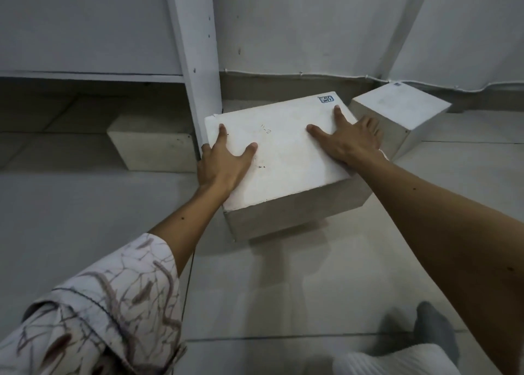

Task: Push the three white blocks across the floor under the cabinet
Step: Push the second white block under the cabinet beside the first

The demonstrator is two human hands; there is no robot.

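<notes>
A large white block (283, 159) sits on the tiled floor in the middle of the view, beside the cabinet's upright panel (195, 62). My left hand (224, 162) grips its left edge, thumb on top. My right hand (346, 139) lies flat on the top near the right edge, fingers spread. A second white block (154, 150) rests in the shadow under the cabinet (85, 34) at the left. A third white block (402, 113) stands at the right, against the wall and apart from the cabinet.
A wall (312, 28) with a thin cable (297, 74) along its base runs behind the blocks. A slanted white beam (408, 25) leans at the back right. My knee and grey sock (433, 329) are at the bottom right on the floor tiles (283, 289).
</notes>
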